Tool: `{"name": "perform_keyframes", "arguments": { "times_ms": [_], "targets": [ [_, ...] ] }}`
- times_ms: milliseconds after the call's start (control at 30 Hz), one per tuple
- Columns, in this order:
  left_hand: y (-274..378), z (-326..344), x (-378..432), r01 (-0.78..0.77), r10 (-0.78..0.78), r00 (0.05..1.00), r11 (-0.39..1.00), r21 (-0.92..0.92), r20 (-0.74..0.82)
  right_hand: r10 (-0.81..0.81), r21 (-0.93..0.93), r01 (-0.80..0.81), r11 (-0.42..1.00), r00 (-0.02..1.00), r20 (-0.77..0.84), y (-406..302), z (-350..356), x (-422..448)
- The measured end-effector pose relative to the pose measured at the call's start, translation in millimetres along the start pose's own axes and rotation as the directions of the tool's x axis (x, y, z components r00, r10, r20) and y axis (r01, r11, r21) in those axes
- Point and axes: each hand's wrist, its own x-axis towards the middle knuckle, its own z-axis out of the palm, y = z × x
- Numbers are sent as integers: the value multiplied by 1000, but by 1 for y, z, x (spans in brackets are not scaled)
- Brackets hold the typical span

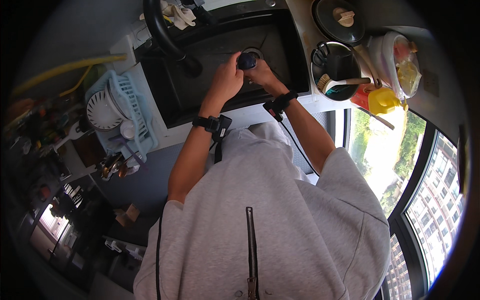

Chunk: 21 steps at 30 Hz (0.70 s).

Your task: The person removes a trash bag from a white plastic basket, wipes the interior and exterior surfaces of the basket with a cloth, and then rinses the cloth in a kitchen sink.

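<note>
Both my hands meet over the black sink [210, 86], close to its round drain [253, 52]. Between them is a small, dark, rounded object [246, 61], dark blue or black; its exact kind cannot be told. My left hand [228, 77] holds it from the left, thumb and forefinger at its side. From the right, the fingers of my right hand [263, 73] close on it, partly hidden beneath. A black faucet [161, 33] arches over the sink to the left of my hands.
A blue dish rack [144, 127] with plates stands left of the sink. To the right are a pot [356, 88] holding a white-headed brush [337, 83], a lidded pan [337, 22] and a yellow bottle [382, 101]. A cloth [182, 17] lies behind the faucet.
</note>
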Motion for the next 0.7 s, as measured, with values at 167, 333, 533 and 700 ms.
{"name": "perform_keyframes", "arguments": {
  "times_ms": [167,333,533,700],
  "targets": [
    [-11,13,-6,-470,607,788,700,537,-102,230,225,-255,940,964,134,3,-30,2],
    [2,14,12,-573,722,690,497,652,56,294,452,-452,769,878,378,0,-47,-7],
    [14,-1,36,-597,759,628,330,731,171,250,47,-360,932,731,634,-38,-50,-6],
    [34,11,52,-477,475,845,461,748,246,-11,-577,145,804,973,229,-18,-36,-5]
  ]
}}
